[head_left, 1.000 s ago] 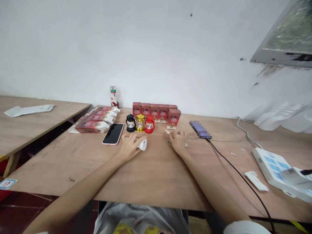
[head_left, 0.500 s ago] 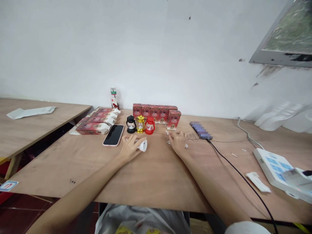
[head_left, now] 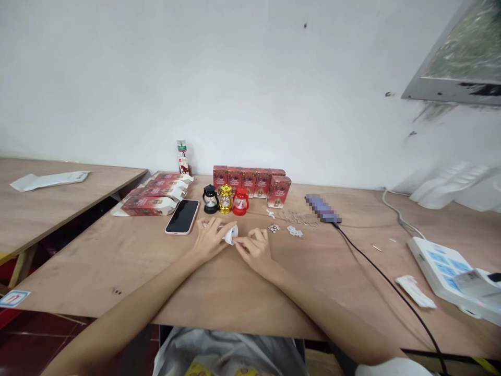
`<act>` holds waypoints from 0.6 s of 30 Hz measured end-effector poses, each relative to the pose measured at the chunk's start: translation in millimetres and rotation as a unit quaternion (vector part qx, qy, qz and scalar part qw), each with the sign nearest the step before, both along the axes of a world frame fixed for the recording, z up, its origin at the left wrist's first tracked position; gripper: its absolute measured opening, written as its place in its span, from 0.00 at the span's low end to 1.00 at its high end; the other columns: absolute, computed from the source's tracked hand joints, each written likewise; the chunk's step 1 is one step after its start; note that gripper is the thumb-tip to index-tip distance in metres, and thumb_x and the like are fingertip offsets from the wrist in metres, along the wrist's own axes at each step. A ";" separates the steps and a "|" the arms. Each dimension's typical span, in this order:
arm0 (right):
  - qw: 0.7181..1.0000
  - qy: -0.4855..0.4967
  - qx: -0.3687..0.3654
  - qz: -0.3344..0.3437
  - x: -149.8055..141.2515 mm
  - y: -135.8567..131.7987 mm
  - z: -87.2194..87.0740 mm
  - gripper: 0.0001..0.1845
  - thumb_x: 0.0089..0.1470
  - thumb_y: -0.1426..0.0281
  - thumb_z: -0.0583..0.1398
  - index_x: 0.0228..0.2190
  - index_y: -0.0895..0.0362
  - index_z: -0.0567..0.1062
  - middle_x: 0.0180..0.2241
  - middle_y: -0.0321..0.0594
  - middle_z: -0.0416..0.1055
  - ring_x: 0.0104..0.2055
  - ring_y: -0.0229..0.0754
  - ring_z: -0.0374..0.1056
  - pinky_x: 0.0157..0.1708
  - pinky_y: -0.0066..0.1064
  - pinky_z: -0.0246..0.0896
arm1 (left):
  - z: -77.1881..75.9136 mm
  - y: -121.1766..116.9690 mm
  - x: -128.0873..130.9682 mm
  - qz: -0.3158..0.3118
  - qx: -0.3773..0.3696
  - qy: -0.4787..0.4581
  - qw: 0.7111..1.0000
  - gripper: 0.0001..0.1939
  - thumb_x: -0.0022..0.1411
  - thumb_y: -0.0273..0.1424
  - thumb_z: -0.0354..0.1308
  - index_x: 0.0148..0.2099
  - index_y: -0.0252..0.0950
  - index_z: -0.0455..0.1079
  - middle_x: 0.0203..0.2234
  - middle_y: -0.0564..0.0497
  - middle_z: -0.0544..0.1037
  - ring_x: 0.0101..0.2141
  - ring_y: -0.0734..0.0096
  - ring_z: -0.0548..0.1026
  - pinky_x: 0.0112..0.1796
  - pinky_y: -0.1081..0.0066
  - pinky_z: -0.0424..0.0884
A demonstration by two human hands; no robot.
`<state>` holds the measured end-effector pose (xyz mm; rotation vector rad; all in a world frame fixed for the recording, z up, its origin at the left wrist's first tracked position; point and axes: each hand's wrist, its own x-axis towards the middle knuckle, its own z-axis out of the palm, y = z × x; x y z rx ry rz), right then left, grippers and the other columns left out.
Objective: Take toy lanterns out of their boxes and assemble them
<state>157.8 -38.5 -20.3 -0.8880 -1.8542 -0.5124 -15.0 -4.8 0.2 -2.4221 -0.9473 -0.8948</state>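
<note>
I have the white piece (head_left: 232,235) in the grasp of the left hand (head_left: 209,237), around the middle of the table (head_left: 219,297), its round, flared end facing right. The right hand (head_left: 254,251) is half curled, thumb and forefinger brought together at the near side of that end; I can't tell whether something small is pinched between them.

The piece looks like thin moulded plastic, so I'd judge it light and stiff, a little slick, and likely to crack or roll if squeezed hard off-centre. I'd take hold along the narrower body, where the left fingers already wrap, and leave the flared rim uncovered.

For room, the near side is best: bare wood runs from both hands to the table's near edge. On the far side, the black lantern (head_left: 210,202), gold lantern (head_left: 225,202) and red lantern (head_left: 240,204) stand just beyond the left hand, with the phone (head_left: 182,216) to its left. To the far right of the right hand lie small silver discs (head_left: 273,228), white bits (head_left: 294,231) and thin wires (head_left: 295,218), easily scattered by a low sweep, so I'd lift clear on that side.
</note>
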 end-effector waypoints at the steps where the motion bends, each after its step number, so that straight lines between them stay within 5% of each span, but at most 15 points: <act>1: 1.000 0.004 -0.001 0.001 0.0 -0.2 0.5 0.07 0.54 0.73 0.58 0.26 0.54 0.74 0.15 0.32 0.67 0.28 0.38 0.60 0.33 0.34 0.45 | 0.4 -0.4 0.0 -0.002 0.000 0.001 1.000 0.19 0.62 0.40 0.50 0.52 0.38 0.67 0.37 0.42 0.74 0.37 0.61 0.70 0.37 0.63 0.52; 18: 0.999 0.006 0.031 -0.008 -2.0 -1.6 3.1 0.10 0.52 0.75 0.58 0.20 0.56 0.67 0.14 0.30 0.64 0.27 0.36 0.60 0.33 0.32 0.45 | -1.1 -3.3 5.6 -0.012 0.050 0.003 0.999 0.16 0.64 0.37 0.48 0.50 0.36 0.68 0.33 0.44 0.74 0.35 0.63 0.69 0.36 0.65 0.51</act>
